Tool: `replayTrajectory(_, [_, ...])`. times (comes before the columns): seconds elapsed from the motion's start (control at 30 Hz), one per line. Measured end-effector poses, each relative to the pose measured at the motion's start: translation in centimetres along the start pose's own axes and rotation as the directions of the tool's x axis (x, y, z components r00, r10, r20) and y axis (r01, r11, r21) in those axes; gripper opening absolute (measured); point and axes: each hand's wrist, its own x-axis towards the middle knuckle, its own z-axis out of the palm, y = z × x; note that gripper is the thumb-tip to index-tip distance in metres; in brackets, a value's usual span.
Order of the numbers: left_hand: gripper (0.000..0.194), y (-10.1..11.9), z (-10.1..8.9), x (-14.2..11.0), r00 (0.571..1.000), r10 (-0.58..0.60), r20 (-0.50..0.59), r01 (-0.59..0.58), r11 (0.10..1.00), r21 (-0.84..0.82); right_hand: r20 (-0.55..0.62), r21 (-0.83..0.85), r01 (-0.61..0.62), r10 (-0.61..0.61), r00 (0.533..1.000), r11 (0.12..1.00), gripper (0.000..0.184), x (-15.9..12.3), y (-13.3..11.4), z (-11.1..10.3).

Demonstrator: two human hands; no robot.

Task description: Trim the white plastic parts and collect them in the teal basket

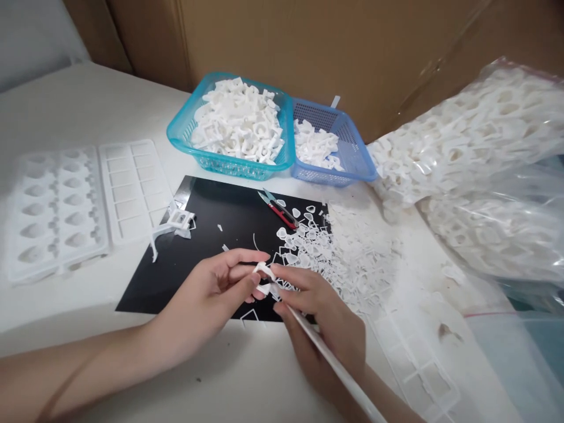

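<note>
Slanting stick [326, 353] is clamped in the right hand [328, 314]; at its tip, a white piece [265, 268] is pinched by the bent left hand [211, 291].

Lighting is moderate and diffuse, sufficient over the surface [83, 111]. Soft shadow lies on the near edge of the surface, below the hands [229, 288] [324, 317]. Glare noted: pale sheen at the far left corner of the black sheet [211, 217] and bright highlights on the clear plastic bags [480, 135]. Fine detail is soft in the white scraps [365, 264]. Wide-angle stretching shows toward the frame edges. Source of light is out of view.
</note>
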Motion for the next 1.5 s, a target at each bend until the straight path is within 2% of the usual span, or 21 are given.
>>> replayTrajectory(0.13, [0.035,-0.2,0.1,-0.3,0.999,0.037,0.01,-0.037,0.998,0.059,-0.029,0.036,0.0,0.001,1.0,0.999,0.012,0.1,0.2,0.6])
replayTrajectory(0.3, [0.036,-0.3,0.2,-0.5,0.999,0.044,0.019,-0.045,0.993,0.107,0.046,0.018,-0.076,0.075,0.996,0.997,0.014,0.3,-0.1,0.3])
replayTrajectory(0.5, [0.039,-0.3,0.1,-0.5,0.999,0.035,0.017,-0.037,0.992,0.117,-0.045,0.072,-0.076,0.079,0.996,0.995,0.013,0.0,0.0,0.8])
replayTrajectory(0.63, [0.037,-0.6,0.2,-0.4,0.999,0.04,0.031,-0.043,0.995,0.094,0.025,0.039,-0.06,0.06,0.998,0.997,0.016,-0.1,0.2,0.6])
replayTrajectory(0.7, [0.036,-0.7,0.3,-0.3,0.997,0.055,0.047,-0.058,0.997,0.057,0.04,0.0,-0.034,0.034,0.999,0.999,0.016,-0.2,0.3,0.7])
replayTrajectory(0.8, [0.033,-0.9,0.4,-0.1,0.995,0.083,0.058,-0.084,0.996,0.015,0.001,-0.067,0.038,-0.038,0.999,0.997,0.015,-0.3,0.5,1.2])
replayTrajectory(0.93, [0.029,-1.0,0.4,-0.1,0.993,0.103,0.06,-0.105,0.994,0.033,0.004,-0.194,0.161,-0.163,0.987,0.968,0.014,-0.3,0.4,1.8])
replayTrajectory(1.07, [0.03,-0.9,0.4,-0.2,0.995,0.08,0.062,-0.081,0.997,0.02,0.048,-0.314,0.271,-0.269,0.962,0.91,0.011,-0.2,0.3,1.8])
replayTrajectory(1.2, [0.032,-0.9,0.3,-0.1,0.997,0.029,0.078,-0.029,1.0,-0.008,0.055,-0.361,0.354,-0.359,0.932,0.863,0.008,-0.2,0.5,1.6])
replayTrajectory(1.27, [0.033,-0.8,0.2,0.1,0.999,0.003,0.039,-0.003,1.0,0.0,0.051,-0.389,0.343,-0.351,0.935,0.855,0.009,-0.1,0.7,1.4])
replayTrajectory(1.37, [0.037,-0.4,0.0,0.1,0.999,-0.025,-0.04,0.026,1.0,0.014,0.032,-0.438,0.245,-0.257,0.966,0.865,0.016,-0.2,1.2,0.9])
replayTrajectory(1.5, [0.036,0.0,-0.2,0.0,0.994,0.009,-0.11,-0.006,1.0,0.029,-0.007,-0.478,0.108,-0.127,0.992,0.872,0.021,-0.4,2.9,-0.8])
